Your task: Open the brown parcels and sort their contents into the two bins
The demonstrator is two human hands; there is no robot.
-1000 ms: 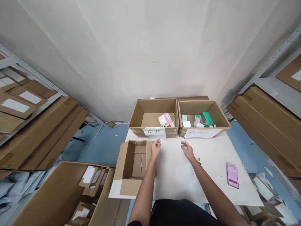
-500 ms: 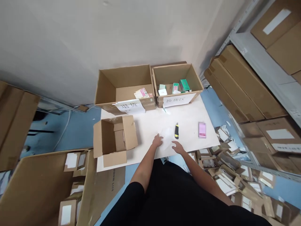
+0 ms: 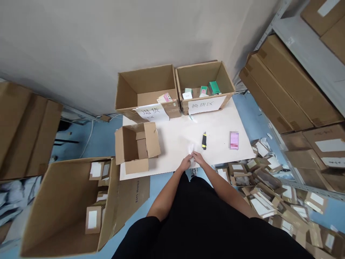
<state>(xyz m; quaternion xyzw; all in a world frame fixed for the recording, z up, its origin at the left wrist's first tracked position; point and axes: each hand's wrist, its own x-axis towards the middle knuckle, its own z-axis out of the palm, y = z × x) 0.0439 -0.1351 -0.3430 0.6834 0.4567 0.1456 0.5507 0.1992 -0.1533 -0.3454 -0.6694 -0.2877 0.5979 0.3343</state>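
Note:
My left hand (image 3: 185,163) and my right hand (image 3: 198,157) meet at the near edge of the white board (image 3: 221,126), both pinching a thin, pale, crumpled sheet (image 3: 191,150) that lies on it. A black and yellow utility knife (image 3: 204,140) lies just beyond my right hand. An opened small cardboard box (image 3: 137,147) with its flaps out stands to the left of my hands.
Two labelled open cartons stand at the board's far edge: the left one (image 3: 147,91) holds a pink packet, the right one (image 3: 205,86) several small green and white boxes. A pink phone (image 3: 234,140) lies right. A big carton (image 3: 67,205) of parcels stands left; torn packaging (image 3: 269,187) litters the floor right.
The view rose and tilted down as I stood back. My hands drew from the far cartons to the board's near edge and closed together on the pale sheet.

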